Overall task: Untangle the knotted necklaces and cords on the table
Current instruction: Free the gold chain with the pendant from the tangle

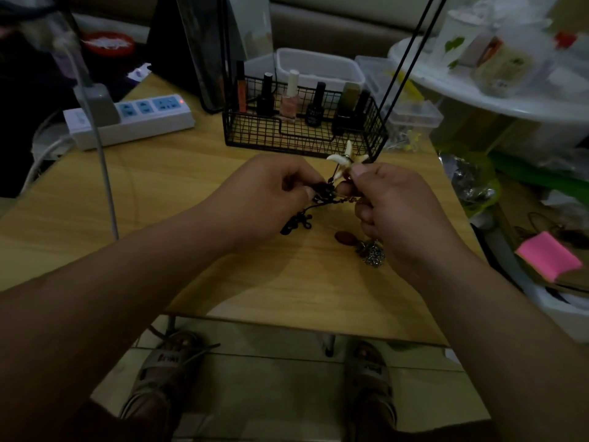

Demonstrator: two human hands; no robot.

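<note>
Evidently the loosening step is under way: the tangle (pixel 323 191) of dark knotted cord is held just above the bench (pixel 223 282), between the two hands; the left hand (pixel 271 193) pinches its knotted end, a dark tail hanging below; the right hand (pixel 395 202) pinches the tangle's other side, just under a white claw-shaped pendant (pixel 342 157); two black cords (pixel 409 55) run from there up out of view; a brown bead (pixel 345 237) and a chain clump (pixel 371 254) lie on the bench below the right hand, whether joined to the tangle I cannot tell; next, I judge, a loop wants easing open, not pulling tight; a wire basket (pixel 255 135) stands behind.
</note>
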